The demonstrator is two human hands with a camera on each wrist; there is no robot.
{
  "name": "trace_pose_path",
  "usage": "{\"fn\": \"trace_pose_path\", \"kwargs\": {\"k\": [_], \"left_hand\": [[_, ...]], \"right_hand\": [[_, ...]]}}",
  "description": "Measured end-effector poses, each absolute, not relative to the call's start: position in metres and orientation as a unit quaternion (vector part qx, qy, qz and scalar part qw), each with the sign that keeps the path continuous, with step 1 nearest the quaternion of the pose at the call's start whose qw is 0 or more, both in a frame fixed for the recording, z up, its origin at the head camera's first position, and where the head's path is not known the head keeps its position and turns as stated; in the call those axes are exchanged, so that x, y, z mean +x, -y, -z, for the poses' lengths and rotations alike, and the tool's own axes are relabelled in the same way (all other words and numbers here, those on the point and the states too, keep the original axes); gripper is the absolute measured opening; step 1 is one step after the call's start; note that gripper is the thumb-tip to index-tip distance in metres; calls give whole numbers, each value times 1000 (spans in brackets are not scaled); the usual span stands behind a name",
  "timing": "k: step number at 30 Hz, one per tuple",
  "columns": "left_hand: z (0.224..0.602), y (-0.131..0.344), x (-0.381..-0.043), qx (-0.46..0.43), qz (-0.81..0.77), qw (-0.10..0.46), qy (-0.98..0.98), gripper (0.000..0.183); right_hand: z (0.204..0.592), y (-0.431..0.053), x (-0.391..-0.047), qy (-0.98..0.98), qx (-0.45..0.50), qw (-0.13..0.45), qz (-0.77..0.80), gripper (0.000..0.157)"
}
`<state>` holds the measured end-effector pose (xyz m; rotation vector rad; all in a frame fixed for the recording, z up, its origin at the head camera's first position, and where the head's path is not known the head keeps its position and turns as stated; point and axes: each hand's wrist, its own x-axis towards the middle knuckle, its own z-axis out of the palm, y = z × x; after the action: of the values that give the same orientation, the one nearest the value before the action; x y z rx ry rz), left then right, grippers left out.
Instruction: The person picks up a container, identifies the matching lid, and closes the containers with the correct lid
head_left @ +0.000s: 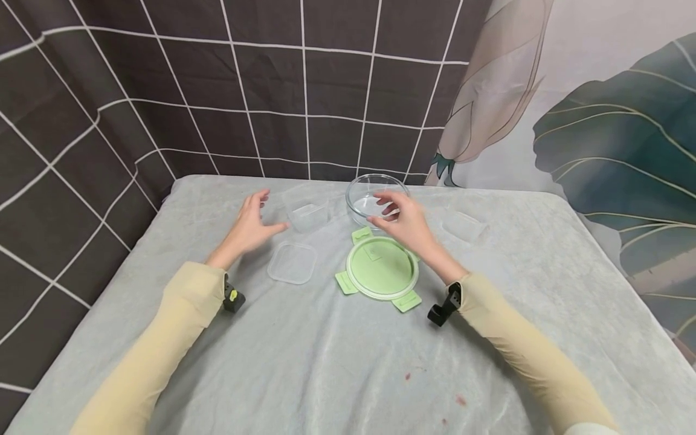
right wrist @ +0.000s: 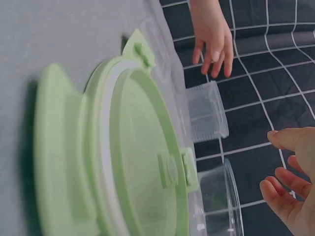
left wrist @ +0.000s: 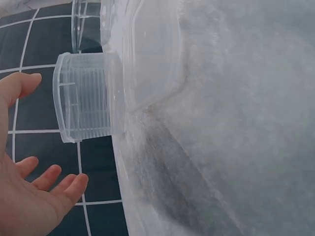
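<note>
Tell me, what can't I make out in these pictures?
Head view: part of the glass bowl, hidden by the right hand.
Right wrist view: part of the green lid, cut off by the bottom edge.
Left wrist view: part of the left hand, cut off by the left edge.

Dark gridded fabric [head_left: 272, 78] is hanging at eleven o'clock, leaf-printed fabric [head_left: 603, 127] at two; grey cloth [head_left: 337, 356] is lying at six.
</note>
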<state>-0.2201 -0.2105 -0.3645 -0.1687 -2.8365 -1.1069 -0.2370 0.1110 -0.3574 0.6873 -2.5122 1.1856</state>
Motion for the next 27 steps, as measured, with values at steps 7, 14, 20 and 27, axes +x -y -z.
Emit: {"fn": "trace_pose_path", "kwargs": {"k": [7, 14, 20, 27], "left_hand": [[363, 204, -227, -49, 385, 41, 921, 89], [364, 203, -237, -55, 423, 22, 904, 91], [365, 200, -243, -42, 433, 3, 901, 92], [366, 195, -249, -21, 427, -13, 904, 95]], "right_hand": [[354, -92, -241, 865, 246, 101, -425, 48], [353, -73, -246, 864, 255, 62, -430, 51], [354, -58, -250, 857, 248, 42, -449, 56], [359, -42, -249, 860, 236, 17, -451, 62]]}}
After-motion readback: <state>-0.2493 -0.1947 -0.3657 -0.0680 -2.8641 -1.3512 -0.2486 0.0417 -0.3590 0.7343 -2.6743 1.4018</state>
